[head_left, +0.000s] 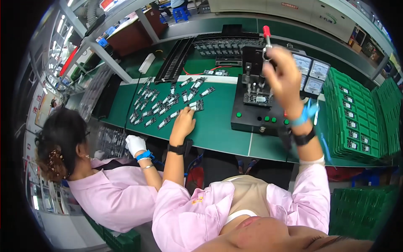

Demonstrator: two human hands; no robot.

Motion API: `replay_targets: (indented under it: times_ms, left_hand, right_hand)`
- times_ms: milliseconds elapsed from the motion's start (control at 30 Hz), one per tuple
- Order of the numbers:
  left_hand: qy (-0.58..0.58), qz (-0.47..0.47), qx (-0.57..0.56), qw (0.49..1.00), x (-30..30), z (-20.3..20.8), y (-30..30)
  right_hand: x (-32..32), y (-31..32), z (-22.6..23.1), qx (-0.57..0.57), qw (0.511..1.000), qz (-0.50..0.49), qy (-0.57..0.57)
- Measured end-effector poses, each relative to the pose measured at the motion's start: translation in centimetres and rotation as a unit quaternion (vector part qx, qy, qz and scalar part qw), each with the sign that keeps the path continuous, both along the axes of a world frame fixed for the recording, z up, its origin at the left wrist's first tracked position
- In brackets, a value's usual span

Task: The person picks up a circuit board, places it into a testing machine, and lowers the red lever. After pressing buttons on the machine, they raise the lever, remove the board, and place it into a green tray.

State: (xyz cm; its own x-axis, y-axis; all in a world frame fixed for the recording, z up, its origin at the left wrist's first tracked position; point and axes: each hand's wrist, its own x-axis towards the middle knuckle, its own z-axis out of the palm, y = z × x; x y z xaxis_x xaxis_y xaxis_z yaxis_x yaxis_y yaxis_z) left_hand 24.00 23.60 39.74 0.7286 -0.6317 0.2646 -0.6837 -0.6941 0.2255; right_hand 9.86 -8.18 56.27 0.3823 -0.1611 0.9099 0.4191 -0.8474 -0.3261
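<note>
Working the red-tipped metal lever (266, 33) seems the step — small black-and-white circuit board (260, 99) at two o'clock from left hand (183, 124); right hand (286, 73) blurred, can't tell either grip — next needs steadiness.

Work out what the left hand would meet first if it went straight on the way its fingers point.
The left hand would most likely meet the small circuit board directly ahead; whether they touch now is unclear from this view.

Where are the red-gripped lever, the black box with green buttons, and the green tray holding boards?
Red-gripped lever (266, 31): head view, red grip.
Black box (251, 121): head view, front panel.
Green tray (366, 114): head view, bare slots.
</note>
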Motion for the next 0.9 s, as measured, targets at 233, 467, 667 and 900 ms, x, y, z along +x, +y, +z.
replay_targets:
  times_ms: [233, 467, 667, 900]
  left_hand:
    - [-0.044, -0.063, -0.024, 0.997, 0.0, 0.8, 0.0]
    - [0.022, -0.086, -0.036, 0.995, -0.1, -0.3, -1.2]
    - [0.119, -0.132, -0.213, 0.961, -3.1, 0.6, -0.1]
    - [0.282, -0.074, -0.457, 0.84, -4.1, -1.1, -0.2]
  right_hand:
    - [-3.2, 0.3, -11.0, -0.171, 0.934, -0.082, 0.302]
    - [-3.6, -0.6, -12.3, -0.208, 0.939, -0.099, 0.254]
    - [-11.2, -3.7, -12.7, -0.007, 0.995, -0.079, 0.066]
    - [-31.7, -22.1, -10.2, 0.051, 0.858, -0.51, 0.036]
